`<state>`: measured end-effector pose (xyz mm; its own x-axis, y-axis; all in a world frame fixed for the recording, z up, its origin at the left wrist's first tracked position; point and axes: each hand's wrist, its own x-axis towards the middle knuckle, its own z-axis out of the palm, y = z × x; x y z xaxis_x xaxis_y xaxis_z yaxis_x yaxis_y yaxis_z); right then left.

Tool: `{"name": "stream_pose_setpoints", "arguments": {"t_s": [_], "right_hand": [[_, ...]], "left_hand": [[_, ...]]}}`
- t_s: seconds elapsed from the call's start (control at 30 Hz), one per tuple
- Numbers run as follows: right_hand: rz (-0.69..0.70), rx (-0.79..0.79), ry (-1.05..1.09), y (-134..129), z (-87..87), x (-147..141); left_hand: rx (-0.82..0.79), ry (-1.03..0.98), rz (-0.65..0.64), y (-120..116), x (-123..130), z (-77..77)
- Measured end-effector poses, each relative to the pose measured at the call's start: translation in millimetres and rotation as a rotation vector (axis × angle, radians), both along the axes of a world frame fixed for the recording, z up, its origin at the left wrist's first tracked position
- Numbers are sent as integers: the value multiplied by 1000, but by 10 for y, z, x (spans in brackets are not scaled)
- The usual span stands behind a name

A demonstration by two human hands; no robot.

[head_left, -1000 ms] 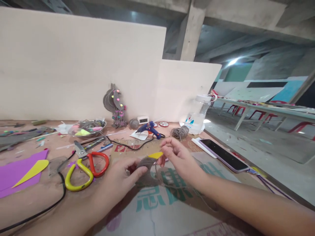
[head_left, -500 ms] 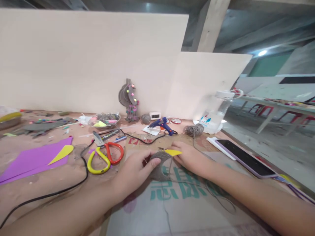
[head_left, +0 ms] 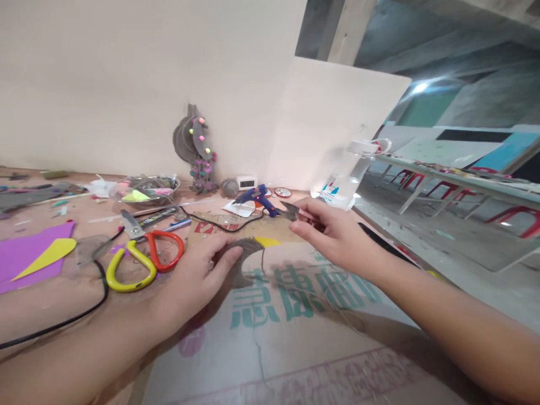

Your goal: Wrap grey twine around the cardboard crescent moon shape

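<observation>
My left hand (head_left: 202, 270) is closed on a curved piece wrapped in grey yarn (head_left: 247, 260), thumb on its near side. A bare yellow end (head_left: 269, 242) sticks out at its right. In my right hand (head_left: 337, 233), raised to the right of the piece, is a small dark tool with two pointed blades, which looks like thread snips (head_left: 287, 211); the fingers hide its grip. A loose grey strand (head_left: 259, 354) trails over the printed cardboard (head_left: 295, 343) below the piece.
Scissors (head_left: 143, 256) with yellow and red handles lie left of my left hand, near purple sheets (head_left: 31, 253) and a black cord (head_left: 95, 304). Behind are a blue glue gun (head_left: 259, 198), a bowl of scraps (head_left: 145, 190) and a decorated grey model (head_left: 196, 149). A water bottle (head_left: 343, 177) stands back right.
My right hand has lifted away from the wrapped piece, back and to the right, bringing the pointed blades into clear sight. My left hand still holds the piece. The view has swung right and down.
</observation>
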<state>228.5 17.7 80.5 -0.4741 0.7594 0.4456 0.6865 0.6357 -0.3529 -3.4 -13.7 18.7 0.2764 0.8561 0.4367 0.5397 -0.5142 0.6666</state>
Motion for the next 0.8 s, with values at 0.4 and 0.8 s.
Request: {"name": "stream_pose_setpoints", "arguments": {"t_s": [0.4, 0.8], "right_hand": [[153, 262, -361, -86, 56, 3], [258, 139, -318, -132, 27, -66]], "left_hand": [[165, 59, -17, -23, -20, -19], [152, 74, -63, -27, -2, -34]]}}
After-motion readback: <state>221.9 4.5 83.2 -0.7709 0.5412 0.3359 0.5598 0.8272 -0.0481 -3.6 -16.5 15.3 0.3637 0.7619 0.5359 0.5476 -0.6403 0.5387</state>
